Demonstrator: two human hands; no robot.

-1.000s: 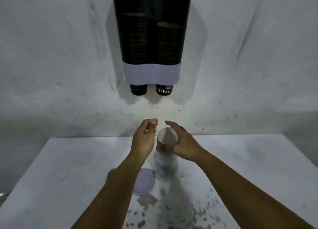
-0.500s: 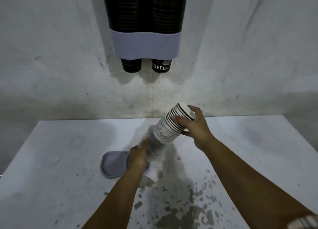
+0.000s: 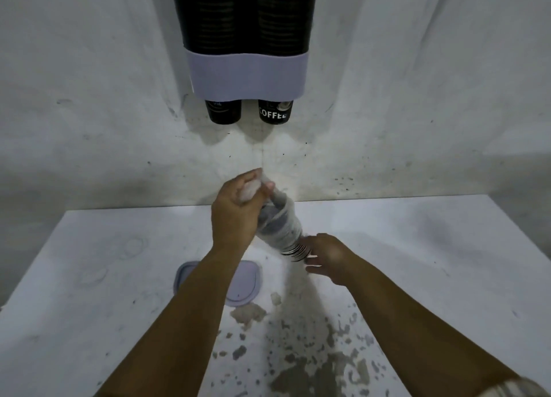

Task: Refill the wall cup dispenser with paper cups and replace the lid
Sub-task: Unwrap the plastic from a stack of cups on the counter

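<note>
Unwrapping step: left hand grips plastic sleeve above lid; right hand, fingers loosely open, touches cup stack rims. Next: draw cups free.

I am showing both forearms bare; I am wearing a pale striped sleeve, its edge just entering at the lower right corner.

A white tabletop stands against a wall. Its near surface is chipped and speckled. A pale grey lid lies flat on it.
</note>
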